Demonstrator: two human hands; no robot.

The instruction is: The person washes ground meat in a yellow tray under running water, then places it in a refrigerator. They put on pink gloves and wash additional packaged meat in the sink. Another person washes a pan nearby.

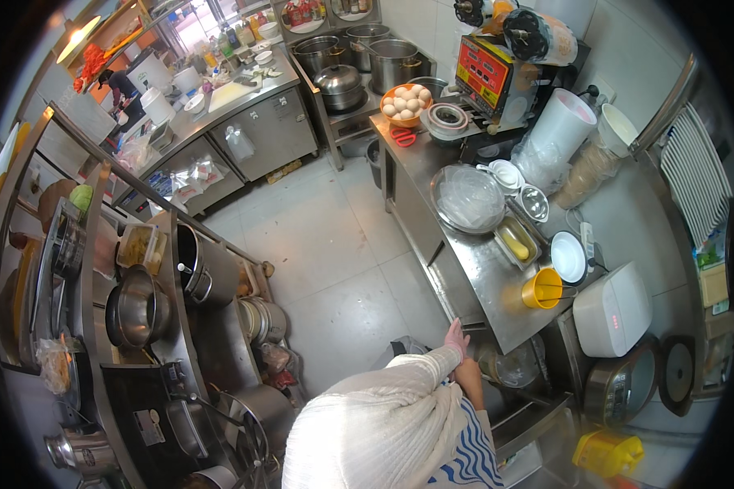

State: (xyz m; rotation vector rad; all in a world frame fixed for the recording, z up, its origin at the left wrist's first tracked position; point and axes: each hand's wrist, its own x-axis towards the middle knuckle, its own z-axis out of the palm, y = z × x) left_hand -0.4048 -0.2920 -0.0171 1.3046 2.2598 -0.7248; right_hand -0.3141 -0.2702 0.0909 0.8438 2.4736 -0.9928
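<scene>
My left hand (457, 337) reaches out beyond a white sleeve (397, 382), its fingers stretched out and holding nothing. It looks pinkish; whether it is gloved is unclear. Against the left wrist and cuff lies my right hand (467, 370), its bare forearm rising from a pale garment with blue wavy stripes (468, 449). The right fingers are mostly hidden behind the left wrist, so their grip does not show. Both hands are beside the near end of a stainless steel table (477, 278). Close to the right hand, a plastic-covered container (517, 363) sits beneath the tabletop.
On the table stand a yellow pitcher (541, 288), a steel pan (517, 240), a covered bowl (468, 198) and an egg basket (405, 105). Steel shelving with pots (205, 269) lines the left. A yellow jug (608, 452) is lower right. Another person (122, 91) is far off.
</scene>
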